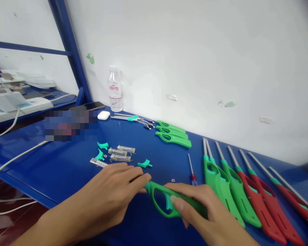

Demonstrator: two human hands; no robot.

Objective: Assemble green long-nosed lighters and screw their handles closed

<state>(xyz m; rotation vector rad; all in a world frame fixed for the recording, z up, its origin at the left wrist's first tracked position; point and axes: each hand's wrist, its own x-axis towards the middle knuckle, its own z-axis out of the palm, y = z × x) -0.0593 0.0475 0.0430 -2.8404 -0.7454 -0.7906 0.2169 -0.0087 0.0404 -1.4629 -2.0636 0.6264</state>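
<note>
My right hand [207, 212] grips the handle of a green long-nosed lighter [161, 191], thumb lying over its trigger loop. My left hand [113, 191] has its fingers closed around the front end of the same lighter, where the metal tube [99, 162] sticks out to the left. Both hands rest low over the blue table [66, 171]. Just beyond my left hand lie clear plastic gas cells [120, 153] and small teal trigger pieces [144, 164].
A row of finished green lighters [220, 184] and red lighters [269, 201] lies at the right. Three green handle shells [171, 133], a small red-handled screwdriver [192, 171], a water bottle [115, 89], a white earbud case [103, 115], a phone [91, 106] and white cables [12, 160] are around.
</note>
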